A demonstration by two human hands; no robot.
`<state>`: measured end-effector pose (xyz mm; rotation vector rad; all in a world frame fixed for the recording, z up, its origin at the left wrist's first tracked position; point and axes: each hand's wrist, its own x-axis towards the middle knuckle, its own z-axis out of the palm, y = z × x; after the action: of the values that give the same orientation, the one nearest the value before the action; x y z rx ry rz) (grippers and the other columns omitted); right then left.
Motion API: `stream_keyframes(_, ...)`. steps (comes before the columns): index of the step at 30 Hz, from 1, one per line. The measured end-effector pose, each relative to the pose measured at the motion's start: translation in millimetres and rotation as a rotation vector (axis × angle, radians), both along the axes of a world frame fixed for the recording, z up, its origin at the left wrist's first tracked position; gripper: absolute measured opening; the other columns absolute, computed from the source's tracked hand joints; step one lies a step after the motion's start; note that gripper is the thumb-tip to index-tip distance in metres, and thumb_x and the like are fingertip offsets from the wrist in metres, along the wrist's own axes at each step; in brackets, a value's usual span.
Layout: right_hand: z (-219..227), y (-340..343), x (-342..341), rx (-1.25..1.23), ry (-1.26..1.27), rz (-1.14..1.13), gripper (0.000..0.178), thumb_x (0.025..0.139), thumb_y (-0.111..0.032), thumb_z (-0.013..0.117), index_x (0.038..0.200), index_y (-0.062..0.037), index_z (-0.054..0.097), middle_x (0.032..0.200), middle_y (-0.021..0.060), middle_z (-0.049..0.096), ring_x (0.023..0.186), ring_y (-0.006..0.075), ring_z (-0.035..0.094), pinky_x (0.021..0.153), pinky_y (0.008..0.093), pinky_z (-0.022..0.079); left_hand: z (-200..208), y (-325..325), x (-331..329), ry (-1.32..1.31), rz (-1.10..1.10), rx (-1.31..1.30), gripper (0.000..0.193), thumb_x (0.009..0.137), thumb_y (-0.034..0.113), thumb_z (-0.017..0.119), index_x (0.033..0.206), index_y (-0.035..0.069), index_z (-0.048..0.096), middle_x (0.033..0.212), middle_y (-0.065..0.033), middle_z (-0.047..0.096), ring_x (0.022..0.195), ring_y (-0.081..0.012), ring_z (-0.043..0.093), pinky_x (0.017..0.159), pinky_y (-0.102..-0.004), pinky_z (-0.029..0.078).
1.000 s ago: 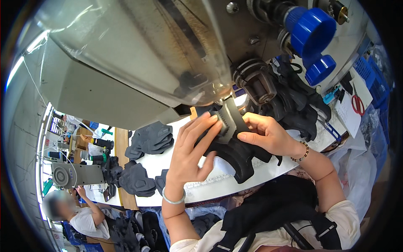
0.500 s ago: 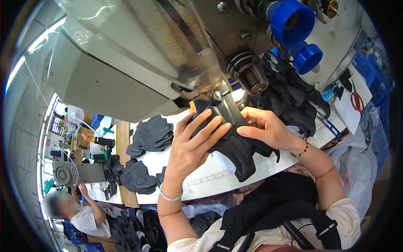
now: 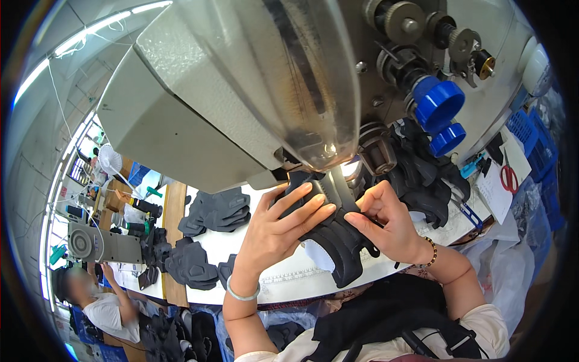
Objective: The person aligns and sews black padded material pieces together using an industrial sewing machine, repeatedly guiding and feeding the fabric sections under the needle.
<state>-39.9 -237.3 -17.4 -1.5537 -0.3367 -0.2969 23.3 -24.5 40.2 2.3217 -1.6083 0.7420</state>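
Note:
A black shoe upper [image 3: 339, 238] with stitched lines lies beneath the head of a grey sewing machine [image 3: 199, 114]. Its far end goes under the lit needle area, which the clear cover partly hides. My left hand [image 3: 271, 235] rests flat on the upper's left part, fingers stretched and slightly spread. At the right edge, my right hand [image 3: 391, 223] pinches the upper between thumb and curled fingers. The near end of the upper hangs toward me over the white table [image 3: 271, 283], with a pale lining showing under it.
Black cut pieces [image 3: 217, 210] lie piled left of my left hand, and more uppers [image 3: 422, 169] are heaped behind my right. Red-handled scissors [image 3: 508, 179] sit on paper at the right. Blue knobs [image 3: 439, 104] jut from the machine. A person [image 3: 111, 308] works at the far left.
The whole view has shifted, so the machine fills more of the top. My right fingers have curled tighter at the upper's edge. My left hand stays flat on it.

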Motion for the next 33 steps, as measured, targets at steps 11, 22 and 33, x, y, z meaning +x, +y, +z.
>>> stream_keyframes(11, 2, 0, 11, 0.004, -0.026, -0.001, 0.027, 0.093, -0.009, 0.065, 0.097, -0.0053, 0.038, 0.076, -0.0019, 0.049, 0.065, -0.0005, 0.048, 0.057, 0.0188, 0.042, -4, 4, 13, 0.056, 0.035, -0.015, 0.049, 0.074, 0.013, 0.064, 0.123, 0.022, 0.067, 0.121, 0.0044, 0.062, 0.123, -0.0211, 0.054, 0.091, -0.0396, 0.045)
stream_keyframes(22, 2, 3, 25, 0.073, -0.063, -0.056, 0.028, 0.092, -0.008, 0.065, 0.092, -0.0068, 0.037, 0.072, -0.0036, 0.045, 0.062, -0.0015, 0.040, 0.052, 0.0184, 0.034, 1, 1, 21, 0.084, 0.042, -0.064, 0.056, 0.064, -0.001, 0.057, 0.115, 0.017, 0.070, 0.119, -0.0009, 0.064, 0.116, -0.0275, 0.058, 0.086, -0.0380, 0.047)
stream_keyframes(33, 0, 0, 33, 0.076, 0.018, -0.043, 0.030, 0.091, -0.011, 0.067, 0.088, -0.0071, 0.037, 0.070, -0.0009, 0.046, 0.059, 0.0028, 0.038, 0.053, 0.0218, 0.035, -4, -1, 26, 0.138, 0.061, -0.120, 0.058, 0.061, -0.002, 0.055, 0.112, 0.018, 0.073, 0.116, -0.0028, 0.064, 0.114, -0.0267, 0.059, 0.086, -0.0383, 0.049)
